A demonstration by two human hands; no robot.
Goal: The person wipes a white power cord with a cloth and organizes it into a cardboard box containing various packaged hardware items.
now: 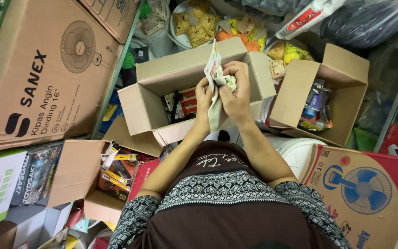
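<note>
Cloth (216,110) hangs from between both hands, its crumpled top bunched under the curled fingers of the right hand (236,90). Left hand (204,99) fingers pinch a small packet (213,64) sticking up above the fingertips. Beneath the knuckles sits an open cardboard box (153,99).

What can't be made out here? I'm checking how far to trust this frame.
- Head view: the small packet is edge-on, part covered by the right hand.
- The pale cloth runs between both hands; the left hand hides its fold.
- Contents of the open box lie mostly behind arms and flaps.
</note>
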